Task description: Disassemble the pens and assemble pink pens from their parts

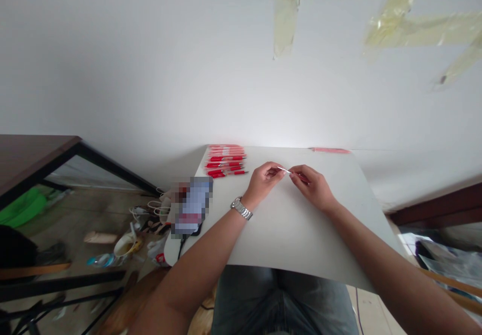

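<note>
Behind a white counter (301, 229), yellowed tape (286, 23) is being borne by a pale wall (150, 64) in the head view. Over the counter, a thin white rod (285, 170) is being pinched at 1 end by the left hand (263, 179) and at the other by the right hand (314, 188), whose grip is also being closed around a red piece (303, 178); whether both parts are joined cannot be told. Red pens (226, 158) are being supported in a row at the counter's back left, near a pixelated device (194, 207).
</note>
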The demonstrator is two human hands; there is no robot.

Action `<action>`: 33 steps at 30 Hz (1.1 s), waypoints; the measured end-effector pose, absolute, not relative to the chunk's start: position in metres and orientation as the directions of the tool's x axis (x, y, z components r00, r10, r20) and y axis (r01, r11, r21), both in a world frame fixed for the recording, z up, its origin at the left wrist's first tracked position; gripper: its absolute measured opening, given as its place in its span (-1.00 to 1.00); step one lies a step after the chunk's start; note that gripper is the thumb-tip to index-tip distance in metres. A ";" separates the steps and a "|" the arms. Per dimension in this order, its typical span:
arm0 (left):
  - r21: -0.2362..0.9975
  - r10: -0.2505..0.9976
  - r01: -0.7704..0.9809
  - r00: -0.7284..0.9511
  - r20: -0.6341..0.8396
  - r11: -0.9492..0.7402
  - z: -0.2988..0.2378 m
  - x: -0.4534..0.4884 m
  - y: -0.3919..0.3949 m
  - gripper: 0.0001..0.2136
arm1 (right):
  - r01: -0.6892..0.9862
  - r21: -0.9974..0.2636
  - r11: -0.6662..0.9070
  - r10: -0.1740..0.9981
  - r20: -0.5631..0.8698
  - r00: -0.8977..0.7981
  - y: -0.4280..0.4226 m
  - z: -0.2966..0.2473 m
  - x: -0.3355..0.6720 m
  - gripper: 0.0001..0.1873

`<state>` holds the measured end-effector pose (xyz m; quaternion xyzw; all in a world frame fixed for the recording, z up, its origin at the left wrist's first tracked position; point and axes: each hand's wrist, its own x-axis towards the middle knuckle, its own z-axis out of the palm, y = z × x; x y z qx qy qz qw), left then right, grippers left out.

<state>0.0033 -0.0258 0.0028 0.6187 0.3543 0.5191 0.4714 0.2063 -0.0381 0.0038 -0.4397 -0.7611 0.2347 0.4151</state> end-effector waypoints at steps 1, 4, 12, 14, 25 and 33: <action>0.952 0.930 -0.055 0.202 0.307 -0.302 0.004 0.003 -0.026 -0.75 | 0.473 -0.728 0.496 0.868 0.420 -0.264 -0.038 0.003 0.207 -0.74; 0.955 0.940 -0.072 0.172 0.295 -0.287 0.007 0.002 -0.027 -0.74 | 0.480 -0.739 0.473 0.881 0.407 -0.242 -0.037 0.001 0.208 -0.71; 0.954 0.956 -0.135 0.091 0.280 -0.267 0.009 -0.002 -0.020 -0.74 | 0.513 -0.715 0.475 0.878 0.421 -0.227 -0.035 -0.001 0.211 -0.74; 0.949 0.951 -0.143 0.089 0.294 -0.280 0.008 -0.003 -0.018 -0.74 | 0.517 -0.710 0.478 0.876 0.425 -0.227 -0.034 0.000 0.211 -0.74; 0.953 0.956 -0.154 0.097 0.277 -0.261 0.008 -0.001 -0.019 -0.75 | 0.519 -0.702 0.487 0.870 0.444 -0.215 -0.034 0.003 0.211 -0.78; 0.964 0.951 -0.120 0.177 0.255 -0.236 0.010 0.001 -0.025 -0.73 | 0.518 -0.695 0.498 0.862 0.460 -0.211 -0.034 0.003 0.211 -0.75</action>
